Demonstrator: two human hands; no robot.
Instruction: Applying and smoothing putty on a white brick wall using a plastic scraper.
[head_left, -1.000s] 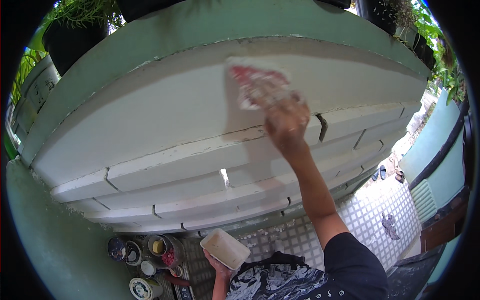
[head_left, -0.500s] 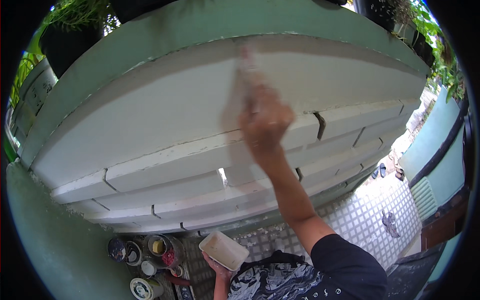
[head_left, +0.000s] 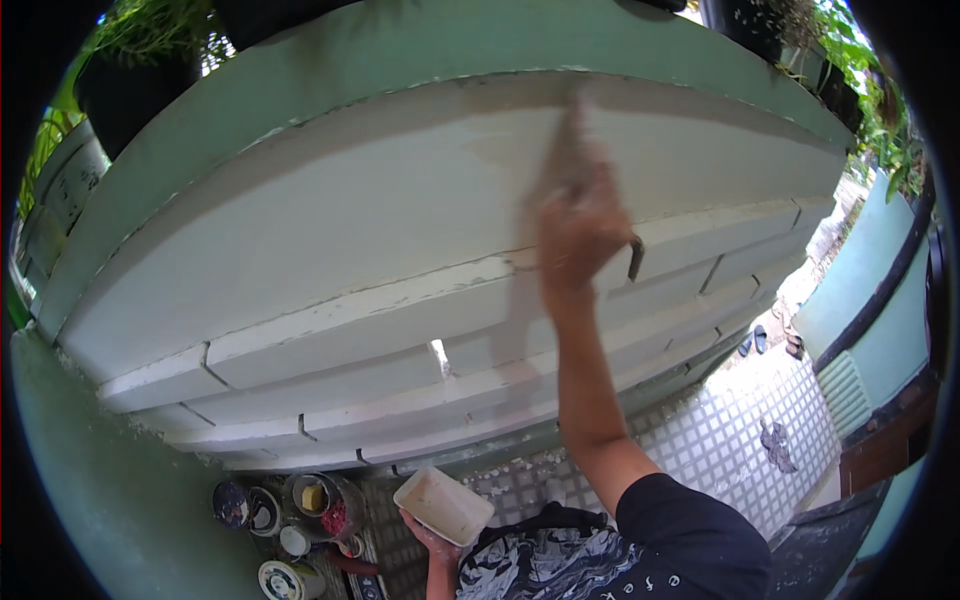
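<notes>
My right hand [head_left: 583, 238] is raised against the white wall [head_left: 300, 220], its fingers closed round a slim paintbrush [head_left: 580, 125]. Motion smears the brush, so its bristles are not clear; its tip reaches up near the green ledge [head_left: 420, 55]. A damp-looking, slightly darker patch shows on the wall just left of it. Low down, my left hand [head_left: 432, 540] grips the side of a pale rectangular plastic tub [head_left: 445, 505], which is tilted and has whitish smears inside.
Several paint cans and buckets [head_left: 290, 580] stand on the floor at lower left, beside the green side wall [head_left: 110, 480]. Potted plants [head_left: 140, 90] line the ledge. A grey rag [head_left: 777, 447] lies on the checkered tiles [head_left: 700, 450], with slippers [head_left: 760, 338] farther off.
My right hand has swept to the right along the upper wall with the brush, uncovering the darker patch. My left hand and the tub stay almost where they were.
</notes>
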